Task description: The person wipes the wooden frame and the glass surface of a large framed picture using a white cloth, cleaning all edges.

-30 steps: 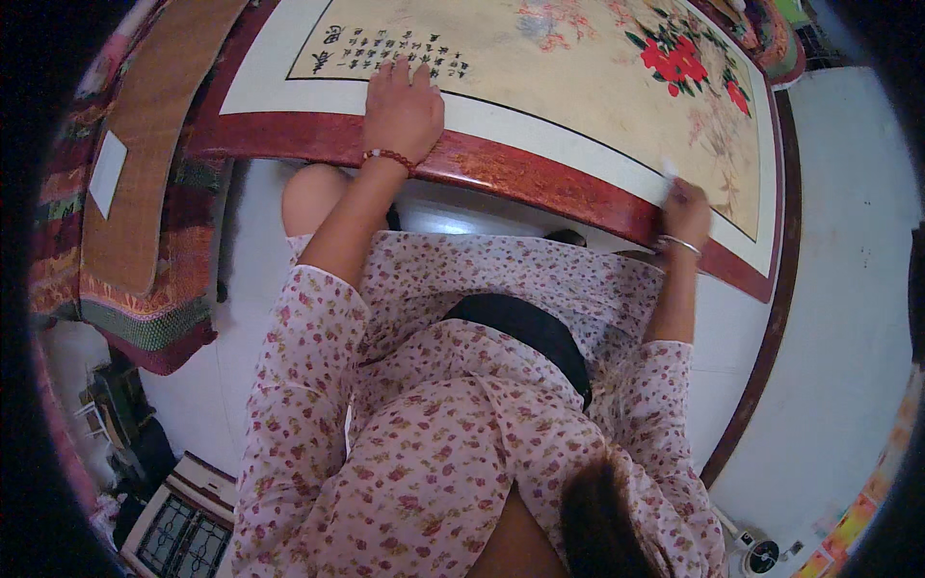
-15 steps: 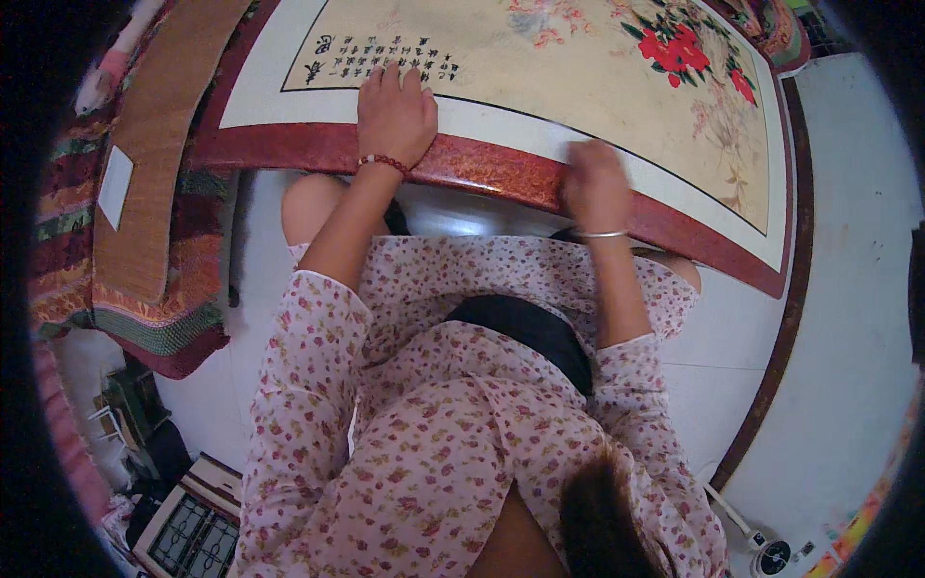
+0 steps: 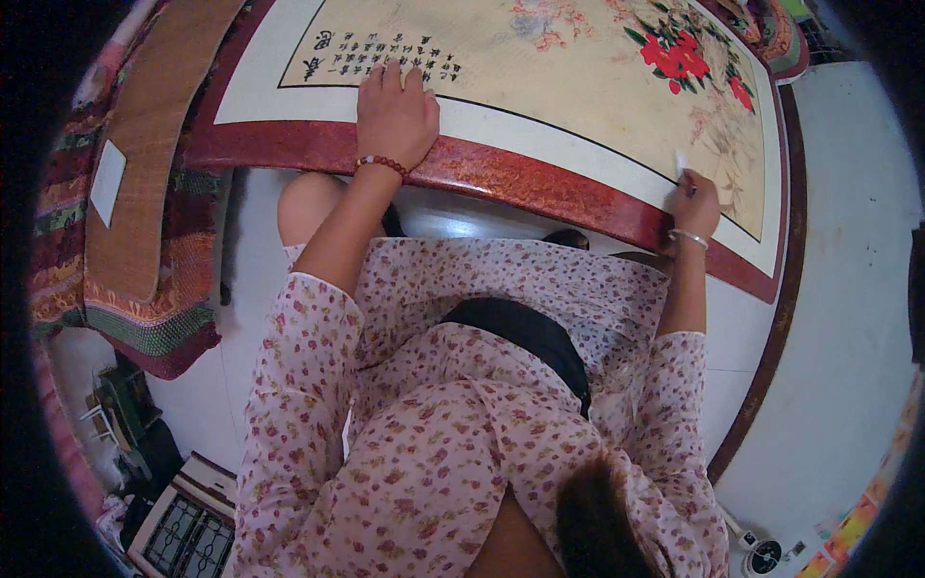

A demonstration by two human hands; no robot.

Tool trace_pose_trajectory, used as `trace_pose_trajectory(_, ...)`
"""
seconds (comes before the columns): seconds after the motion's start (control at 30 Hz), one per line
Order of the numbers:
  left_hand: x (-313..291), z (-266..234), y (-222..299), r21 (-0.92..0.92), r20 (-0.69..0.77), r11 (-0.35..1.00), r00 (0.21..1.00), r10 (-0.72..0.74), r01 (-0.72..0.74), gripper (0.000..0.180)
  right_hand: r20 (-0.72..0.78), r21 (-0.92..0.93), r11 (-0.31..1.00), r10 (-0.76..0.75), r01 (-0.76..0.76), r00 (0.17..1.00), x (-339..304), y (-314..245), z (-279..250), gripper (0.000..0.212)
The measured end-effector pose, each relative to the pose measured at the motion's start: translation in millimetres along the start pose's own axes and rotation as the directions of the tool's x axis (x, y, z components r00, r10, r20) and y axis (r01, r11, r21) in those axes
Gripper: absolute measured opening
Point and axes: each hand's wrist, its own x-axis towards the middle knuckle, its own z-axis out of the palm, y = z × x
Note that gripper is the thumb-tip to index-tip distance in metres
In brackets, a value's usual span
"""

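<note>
A low table with a shiny red-brown edge (image 3: pixel 482 173) stands across my front. A painted sheet (image 3: pixel 540 87) with red flowers, brush characters and a white border covers its top. On the near border my left hand (image 3: pixel 397 111) lies palm down, fingers stretched out, holding nothing; beaded bracelet at its wrist. My right hand (image 3: pixel 696 204) is over the near right part of the border, its fingers closed on a small white piece (image 3: pixel 680 162). That piece sticks out past the fingertips, and its kind cannot be made out.
Left of the table is a seat with a striped woven cover (image 3: pixel 183 328) and a brown mat (image 3: pixel 140 193), a white card (image 3: pixel 108 183) on it. A white wall (image 3: pixel 838 241) rises at right. A fan-like device (image 3: pixel 763 556) shows at the lower right.
My right hand has moved right along the near edge, and the white piece now shows clearly at its fingers. The left hand has stayed in place.
</note>
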Motion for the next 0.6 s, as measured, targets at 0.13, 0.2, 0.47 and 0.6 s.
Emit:
trace_pose_trajectory(0.13, -2, 5, -4, 0.002, -0.013, 1.0, 1.0, 0.019, -0.019, 0.037, 0.074, -0.232, 0.97, 0.098, -0.078, 0.992, 29, -26, 18, 0.016)
trace_pose_trajectory(0.2, 1, 4, -1, -0.007, 0.001, 1.0, 1.0, 0.006, -0.006, 0.037, 0.075, -0.166, 0.984, -0.047, 0.059, 0.996, 31, -58, 26, 0.012)
trace_pose_trajectory(0.47, -2, 5, -8, -0.018, 0.014, 1.0, 1.0, 0.01, -0.01, 0.039, 0.164, 0.369, 0.727, -0.664, 0.578, 0.73, -75, -237, -6, 0.009)
trace_pose_trajectory(0.6, -2, 1, -8, -0.043, 0.023, 0.999, 1.0, 0.001, 0.0, 0.039, 0.151, 0.421, 0.744, -0.621, 0.518, 0.769, -63, -192, -16, 0.013)
